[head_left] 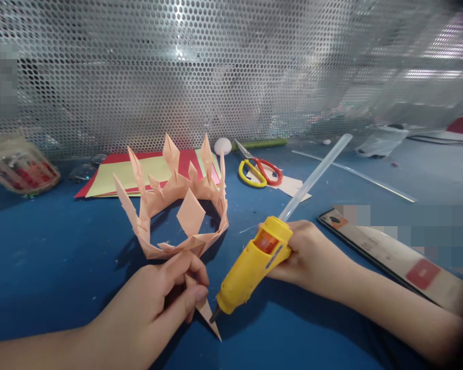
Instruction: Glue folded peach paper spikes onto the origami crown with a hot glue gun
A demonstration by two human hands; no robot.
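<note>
My left hand (165,303) pinches a pointed piece of folded peach paper (205,310) between thumb and fingers. Wrapped in my right hand (306,257) is a yellow hot glue gun (250,267), tilted down to the left. A clear glue stick (316,174) juts from its back end. The gun's dark nozzle meets or nearly meets the paper piece close to its tip; exact contact I cannot tell. Just beyond my left hand stands a peach paper crown (165,198) with several folded points, and a larger diamond at its front.
Behind the crown lie red and pale-yellow paper sheets (127,174). Scissors (260,172) with yellow and red handles rest on paper scraps (293,186). A loose glue stick (370,180) and a phone (393,252) are at right, a clear tub (21,167) at left. Perforated metal mesh (139,77) rises behind.
</note>
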